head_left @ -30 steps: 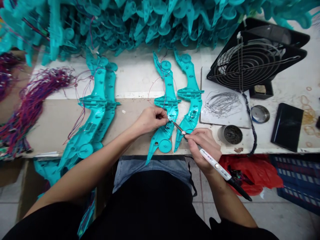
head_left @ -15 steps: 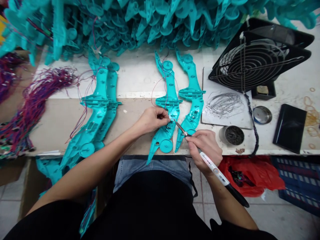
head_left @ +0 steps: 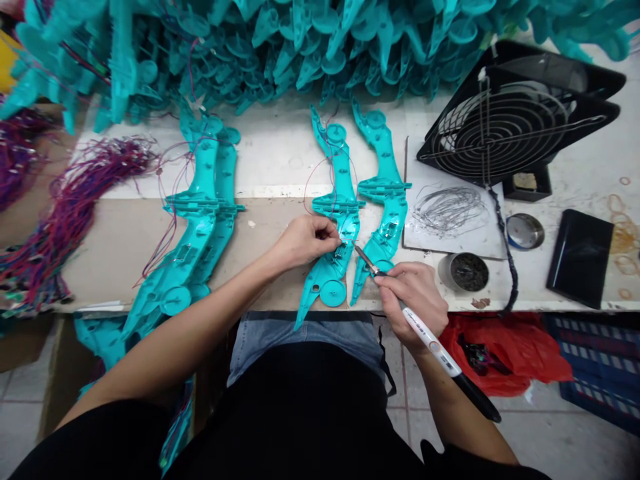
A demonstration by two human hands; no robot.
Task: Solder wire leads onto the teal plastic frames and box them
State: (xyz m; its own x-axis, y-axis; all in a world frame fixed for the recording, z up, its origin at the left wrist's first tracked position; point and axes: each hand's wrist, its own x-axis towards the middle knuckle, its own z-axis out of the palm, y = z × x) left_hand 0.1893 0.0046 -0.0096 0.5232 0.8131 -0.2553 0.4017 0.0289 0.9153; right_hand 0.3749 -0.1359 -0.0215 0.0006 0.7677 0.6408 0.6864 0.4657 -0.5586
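My right hand (head_left: 414,297) is closed around the white grip of a soldering iron (head_left: 434,345), whose metal tip points up and left. Over the middle of a turquoise plastic shell (head_left: 344,167), my left hand (head_left: 307,240) pinches a thin reddish wire (head_left: 347,239). The iron's tip is close to that wire's end; whether they touch I cannot tell. Thin wires loop over the shell's upper half. To its right lies a second turquoise shell (head_left: 384,159), partly under the iron.
A big heap of turquoise shells (head_left: 320,40) fills the back. At left are more shells (head_left: 203,167) and a bundle of wires (head_left: 95,180). A black fan (head_left: 493,133), solder wire (head_left: 450,210), round tins (head_left: 466,271) and a black box (head_left: 580,257) stand at right.
The soldering iron's tip has shifted slightly right, away from my left fingers, and my right hand moved with it. My left hand keeps its pinch at the same spot on the shell.
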